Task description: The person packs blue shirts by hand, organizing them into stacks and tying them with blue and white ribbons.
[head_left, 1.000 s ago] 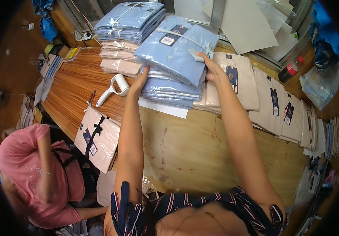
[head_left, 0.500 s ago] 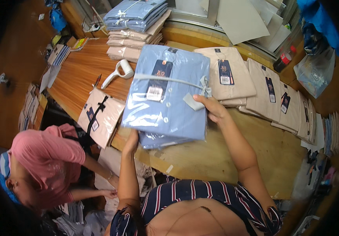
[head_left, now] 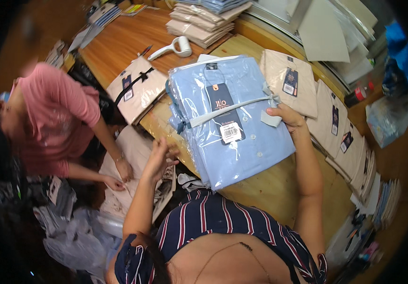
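Note:
A bundle of folded light blue shirts (head_left: 265,137) in clear plastic is up in front of me, tilted, above the table. A pale fabric strip (head_left: 223,112) is tied round it, and a dark tag with a white barcode label hangs on the top shirt. My right hand (head_left: 289,117) grips the bundle's right edge by the knot, thumb on top. Off the bundle's left side, my left hand (head_left: 161,154) is in the air with nothing in it, fingers apart and slightly blurred. Left of the bundle lies a beige shirt pack (head_left: 140,97) tied with a black strip.
Beige shirt packs (head_left: 324,106) run along the table's right side. Stacked bundles (head_left: 199,28) and a white lint roller (head_left: 178,48) are at the back. A cola bottle (head_left: 357,94) lies at the right. A co-worker in pink (head_left: 62,113) handles beige cloth (head_left: 128,161) on my left.
My left hand has let go of the bundle and moved down-left. The bundle, still in my right hand, has turned and tilted so its left edge shows. The whole view has shifted.

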